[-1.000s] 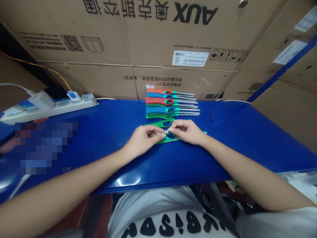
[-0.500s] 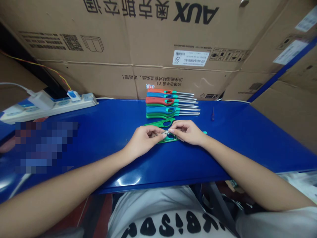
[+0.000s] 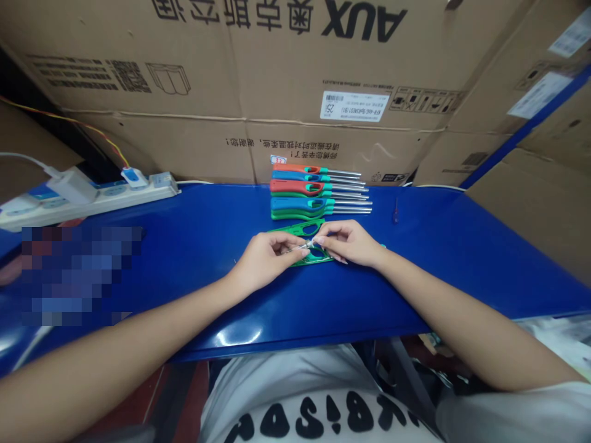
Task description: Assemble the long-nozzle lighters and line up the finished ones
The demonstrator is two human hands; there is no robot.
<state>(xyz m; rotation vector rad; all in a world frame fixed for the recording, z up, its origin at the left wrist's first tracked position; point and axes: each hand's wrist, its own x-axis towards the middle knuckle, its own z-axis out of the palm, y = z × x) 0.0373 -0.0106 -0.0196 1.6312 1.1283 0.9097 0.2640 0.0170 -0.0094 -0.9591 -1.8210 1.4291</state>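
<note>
Pinching, at frame centre, a small metallic part (image 3: 306, 245) in the left hand (image 3: 266, 258) and its right end in the right hand's (image 3: 349, 243) fingertips, over green casing pieces (image 3: 290, 230)

- small slender part (image 3: 308, 244): silvery and pale; held slightly oblique, its right end higher in view; finer detail too small to tell.
- far casing piece (image 3: 295, 230): green, elongated, with a looped opening; lying lengthwise, just beyond.
- near casing piece (image 3: 313, 263): green, turquoise within; lying below the slender part, partly hidden.
</note>
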